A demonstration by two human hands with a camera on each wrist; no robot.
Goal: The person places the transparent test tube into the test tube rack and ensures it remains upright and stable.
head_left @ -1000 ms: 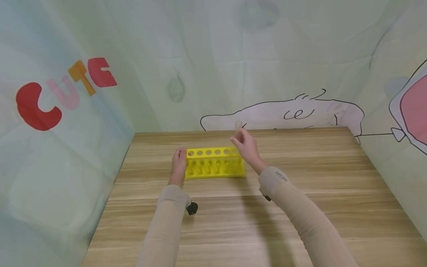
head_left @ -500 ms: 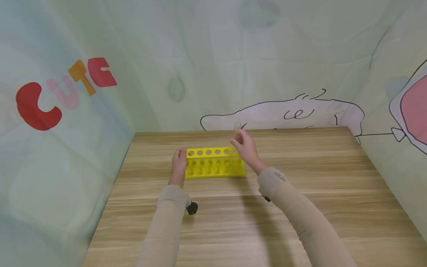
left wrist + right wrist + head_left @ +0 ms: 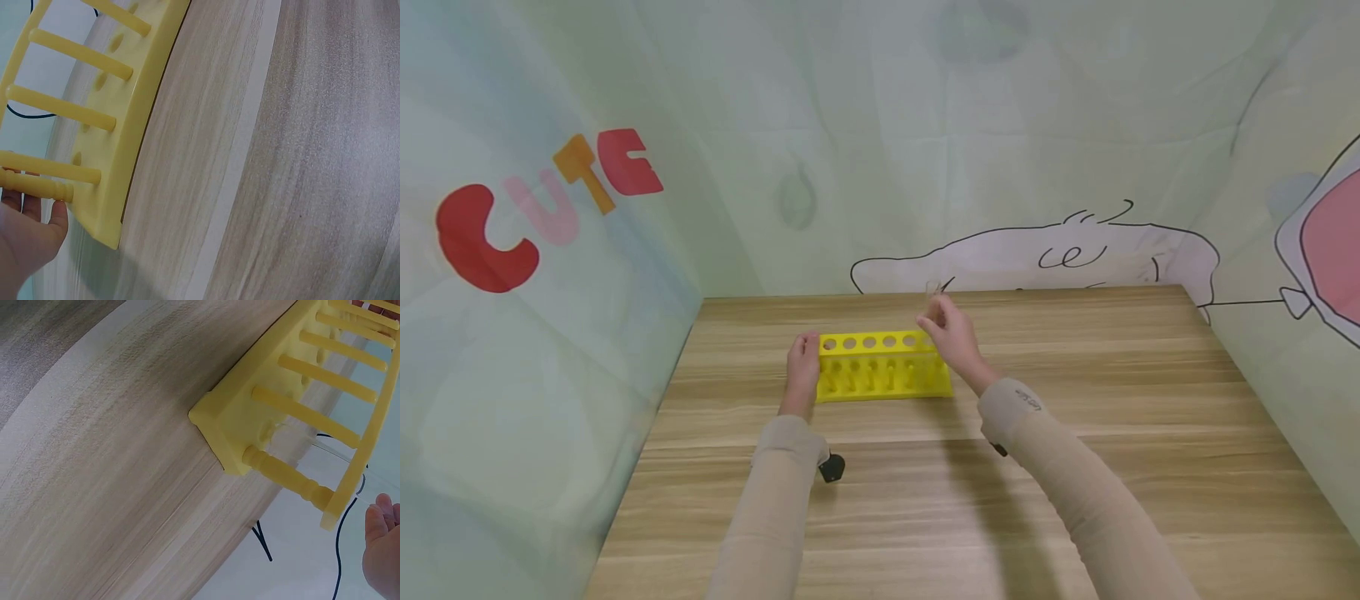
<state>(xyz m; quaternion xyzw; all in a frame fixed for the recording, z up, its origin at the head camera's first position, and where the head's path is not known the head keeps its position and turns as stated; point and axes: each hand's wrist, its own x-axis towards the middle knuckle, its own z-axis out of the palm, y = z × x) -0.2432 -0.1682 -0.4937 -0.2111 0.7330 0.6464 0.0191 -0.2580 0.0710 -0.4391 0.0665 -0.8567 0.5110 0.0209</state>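
Observation:
A yellow test tube rack (image 3: 880, 342) stands upright on the table, with a row of holes on top and pegs below. At its left end my left hand (image 3: 802, 367) holds on; in the left wrist view its fingers (image 3: 58, 219) lie round the end post (image 3: 37, 185). My right hand (image 3: 953, 335) is over the rack's right end and pinches a clear test tube (image 3: 933, 288), whose top sticks up above the fingers. The right wrist view shows the tube's faint lower part inside the rack, near the base by the end post (image 3: 281, 472).
The wood-grain table (image 3: 880, 500) reaches out on every side of the rack. Behind it hangs a printed cloth backdrop (image 3: 865, 167), and another printed cloth covers the left side. A black wrist device (image 3: 832, 468) sits by the left cuff.
The test tube has slid down a little, its top now closer to my right fingers, and the right hand has dipped slightly. The left hand and rack stay put.

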